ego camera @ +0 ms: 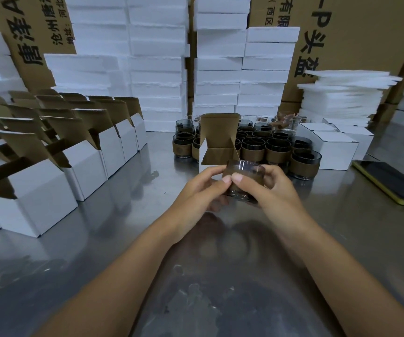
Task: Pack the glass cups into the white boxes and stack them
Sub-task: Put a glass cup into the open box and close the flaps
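Both hands are clamped on one glass cup (243,181) with a brown sleeve, held above the middle of the steel table (128,239). The left hand (202,190) grips its left side, the right hand (266,188) its right side, thumbs meeting on the front. Just behind the cup stands an open white box (214,147), lid flap upright. More sleeved cups (264,144) are grouped toward the far edge. Open boxes (57,154) line the left edge. A phone (390,182) lies at the right edge.

Head-worn camera looks forward and down, close over the table (113,242).
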`<state>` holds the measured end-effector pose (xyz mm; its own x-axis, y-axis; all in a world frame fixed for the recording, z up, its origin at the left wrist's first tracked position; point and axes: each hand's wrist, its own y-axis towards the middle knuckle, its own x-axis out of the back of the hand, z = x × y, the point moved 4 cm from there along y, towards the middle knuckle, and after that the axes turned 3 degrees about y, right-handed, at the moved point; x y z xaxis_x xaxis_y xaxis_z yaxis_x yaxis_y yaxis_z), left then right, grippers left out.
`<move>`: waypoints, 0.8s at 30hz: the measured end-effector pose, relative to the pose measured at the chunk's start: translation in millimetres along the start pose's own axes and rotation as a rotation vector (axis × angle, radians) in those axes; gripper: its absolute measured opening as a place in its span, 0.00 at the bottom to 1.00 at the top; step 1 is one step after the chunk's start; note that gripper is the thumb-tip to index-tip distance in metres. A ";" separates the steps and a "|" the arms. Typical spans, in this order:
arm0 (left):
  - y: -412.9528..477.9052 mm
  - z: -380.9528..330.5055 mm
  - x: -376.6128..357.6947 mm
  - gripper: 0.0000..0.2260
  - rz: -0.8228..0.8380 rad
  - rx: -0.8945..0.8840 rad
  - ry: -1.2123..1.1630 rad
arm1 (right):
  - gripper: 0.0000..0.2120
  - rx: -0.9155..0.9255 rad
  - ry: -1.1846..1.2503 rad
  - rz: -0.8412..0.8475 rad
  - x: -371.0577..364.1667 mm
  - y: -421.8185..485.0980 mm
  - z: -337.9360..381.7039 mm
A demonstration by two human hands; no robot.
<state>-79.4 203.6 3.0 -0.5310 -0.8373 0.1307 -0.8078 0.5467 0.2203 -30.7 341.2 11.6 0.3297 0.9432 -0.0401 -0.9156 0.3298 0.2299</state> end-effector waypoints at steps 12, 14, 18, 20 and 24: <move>-0.4 2.4 -4.9 0.21 0.040 0.021 0.048 | 0.29 -0.285 0.067 0.177 -3.8 -1.2 -5.2; -0.5 1.8 -5.3 0.21 0.046 0.017 0.060 | 0.27 -0.297 0.063 0.188 -4.0 -0.9 -6.4; -0.7 1.2 -5.6 0.21 0.049 0.006 0.064 | 0.21 -0.319 0.066 0.178 -3.7 -1.0 -7.4; -0.7 1.2 -5.8 0.21 0.049 0.006 0.061 | 0.22 -0.317 0.081 0.170 -3.3 -0.8 -6.5; 0.6 0.4 -5.0 0.20 0.002 -0.005 0.055 | 0.36 -0.258 0.161 0.090 -2.8 0.7 -5.1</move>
<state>-77.4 208.1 2.0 -0.5175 -0.8357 0.1839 -0.8054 0.5483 0.2252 -33.4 339.0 6.9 0.2229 0.9563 -0.1894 -0.9744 0.2243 -0.0141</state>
